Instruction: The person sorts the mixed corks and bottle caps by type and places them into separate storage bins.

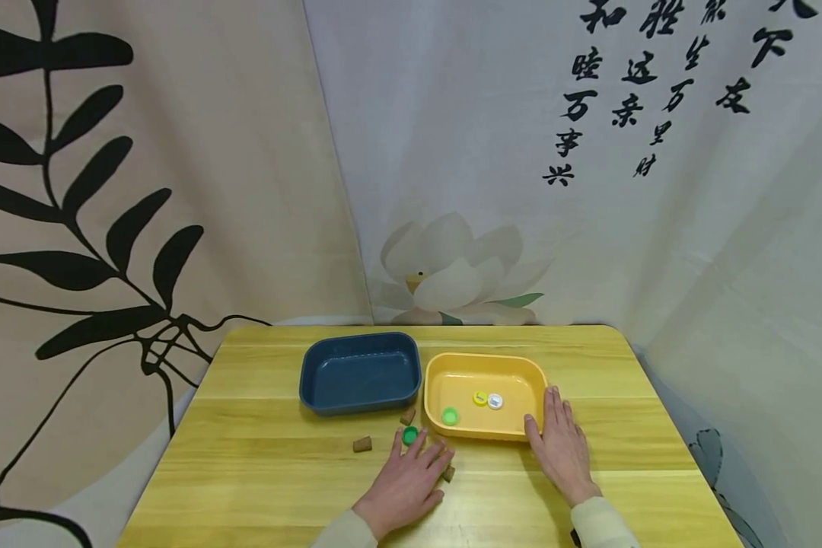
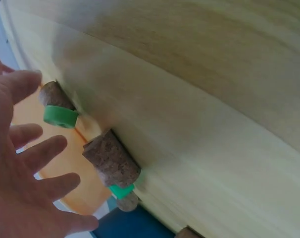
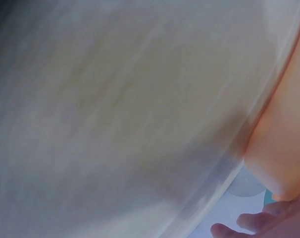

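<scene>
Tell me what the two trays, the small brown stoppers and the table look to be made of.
Blue tray and yellow tray: probably plastic, smooth, evenly coloured, rounded moulded corners. Brown stoppers: apparently cork, speckled and grainy. Table: wood or wood-look laminate, visible grain, slight sheen.

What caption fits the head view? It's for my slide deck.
Left hand reaches a green cap among corks; right hand rests beside the yellow tray.
</scene>
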Tool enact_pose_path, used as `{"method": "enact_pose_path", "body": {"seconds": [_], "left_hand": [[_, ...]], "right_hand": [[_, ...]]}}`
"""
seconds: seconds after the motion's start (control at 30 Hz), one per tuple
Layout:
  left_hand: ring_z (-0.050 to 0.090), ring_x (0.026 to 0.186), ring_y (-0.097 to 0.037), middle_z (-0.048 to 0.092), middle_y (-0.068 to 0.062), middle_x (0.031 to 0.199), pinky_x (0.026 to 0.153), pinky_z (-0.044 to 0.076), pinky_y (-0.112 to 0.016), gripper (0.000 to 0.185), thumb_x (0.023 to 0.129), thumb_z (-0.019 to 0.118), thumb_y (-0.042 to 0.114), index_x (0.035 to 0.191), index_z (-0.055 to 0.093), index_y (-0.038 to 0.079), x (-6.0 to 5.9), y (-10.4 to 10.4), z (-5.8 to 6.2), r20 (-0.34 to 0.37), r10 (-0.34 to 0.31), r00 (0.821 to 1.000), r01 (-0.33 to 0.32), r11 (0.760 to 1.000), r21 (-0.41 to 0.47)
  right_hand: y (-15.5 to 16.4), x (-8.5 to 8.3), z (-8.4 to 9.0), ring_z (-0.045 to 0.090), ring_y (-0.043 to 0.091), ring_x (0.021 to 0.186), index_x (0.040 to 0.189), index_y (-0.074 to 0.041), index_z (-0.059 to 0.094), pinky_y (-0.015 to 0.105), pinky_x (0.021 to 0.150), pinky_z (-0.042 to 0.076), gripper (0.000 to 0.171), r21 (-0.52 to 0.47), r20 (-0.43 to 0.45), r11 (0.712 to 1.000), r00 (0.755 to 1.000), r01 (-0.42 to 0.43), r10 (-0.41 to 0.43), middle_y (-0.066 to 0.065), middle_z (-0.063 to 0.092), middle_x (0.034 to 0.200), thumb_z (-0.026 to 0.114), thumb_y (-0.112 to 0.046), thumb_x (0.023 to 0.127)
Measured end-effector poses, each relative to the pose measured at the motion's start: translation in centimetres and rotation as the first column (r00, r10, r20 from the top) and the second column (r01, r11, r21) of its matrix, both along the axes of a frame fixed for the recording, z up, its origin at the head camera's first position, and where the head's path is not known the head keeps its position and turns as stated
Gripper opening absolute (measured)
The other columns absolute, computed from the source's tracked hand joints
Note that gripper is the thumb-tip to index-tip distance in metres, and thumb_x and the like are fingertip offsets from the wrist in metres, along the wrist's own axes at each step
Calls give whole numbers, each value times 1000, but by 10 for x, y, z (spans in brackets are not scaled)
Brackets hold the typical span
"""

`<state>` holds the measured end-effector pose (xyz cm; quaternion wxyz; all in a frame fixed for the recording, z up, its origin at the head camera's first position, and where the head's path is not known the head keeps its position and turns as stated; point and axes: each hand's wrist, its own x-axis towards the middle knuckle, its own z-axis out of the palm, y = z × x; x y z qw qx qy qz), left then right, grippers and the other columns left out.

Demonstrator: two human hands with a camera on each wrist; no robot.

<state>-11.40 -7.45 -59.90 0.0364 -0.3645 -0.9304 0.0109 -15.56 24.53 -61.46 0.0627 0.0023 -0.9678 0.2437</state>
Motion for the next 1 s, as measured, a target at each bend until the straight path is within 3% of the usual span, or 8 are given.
{"method": "enact_pose_path", "body": {"seconds": [0.2,0.3,0.63,0.9,1.0], "left_hand": [[49,142,-32,58,4,145,107,40,-69,48,102,65,27,149,56,26,-3,6,-3,-74,3,997,-6,999,-37],[51,140,-30,61,4,141,106,41,-69,47,100,64,13,145,60,27,-4,8,-3,-83,7,997,-10,999,-37],[61,128,-21,71,13,122,110,39,-67,34,92,72,9,119,71,28,-7,9,-8,-149,3,989,-2,1000,9],[62,128,-22,72,8,125,110,39,-66,42,89,76,8,126,70,25,-4,3,-2,-147,27,989,-11,995,104],[62,128,-22,72,6,126,110,40,-65,40,91,77,15,128,69,24,-2,0,3,-152,44,987,-22,990,140]], "right_hand": [[-1,1,0,19,54,151,163,6,12,74,113,25,78,3,-6,1000,1000,4,-4,26,12,169,33,-49,111],[-1,1,0,21,55,150,162,7,15,74,112,26,77,3,-22,1000,1000,6,-6,27,14,168,35,-47,111],[0,0,0,19,53,151,163,6,13,74,112,26,78,0,-4,1000,1000,5,-5,25,12,169,35,-48,111],[0,-1,0,19,53,151,163,6,13,74,112,25,76,-3,-2,1000,1000,7,-7,26,13,169,40,-43,111],[0,0,0,19,52,151,163,5,12,74,113,25,76,-5,1,1000,1000,7,-7,26,13,169,40,-42,111]]}}
